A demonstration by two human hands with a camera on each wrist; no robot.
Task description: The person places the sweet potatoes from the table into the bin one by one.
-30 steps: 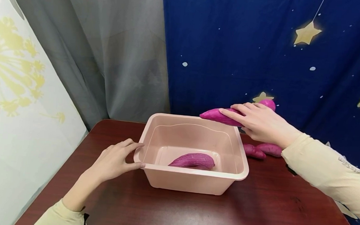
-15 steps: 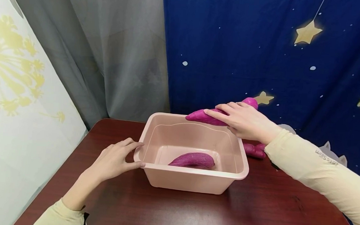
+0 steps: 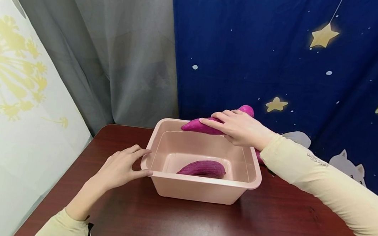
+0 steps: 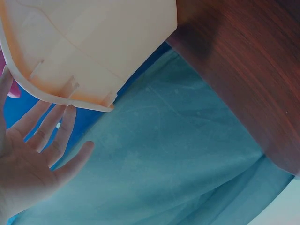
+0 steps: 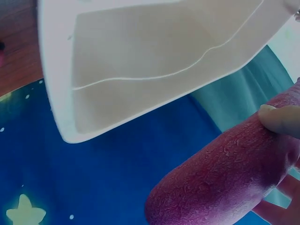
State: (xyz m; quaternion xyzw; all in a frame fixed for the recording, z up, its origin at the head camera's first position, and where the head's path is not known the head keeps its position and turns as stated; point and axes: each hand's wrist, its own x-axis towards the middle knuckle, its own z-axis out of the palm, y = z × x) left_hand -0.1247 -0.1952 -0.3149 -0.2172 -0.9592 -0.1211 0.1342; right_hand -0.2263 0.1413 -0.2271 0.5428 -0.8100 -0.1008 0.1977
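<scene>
A pink plastic basin stands on the table with a purple sweet potato lying on its bottom. My right hand grips a second, longer sweet potato from above, thumb on one side and fingers on the other. It is held over the basin's far rim, pointed end to the left. At the basin's left side, my left hand touches the rim, its fingers extended and the thumb at the near corner. The left wrist view shows the fingertips right at the rim's edge.
Right of the basin, a bit of another sweet potato shows beside my right forearm, which hides the rest. The dark red wooden table ends behind the basin at grey and blue starry curtains.
My right hand has carried the sweet potato leftward from the basin's right corner to over its far rim. The left hand, the basin and the sweet potato in it have stayed put.
</scene>
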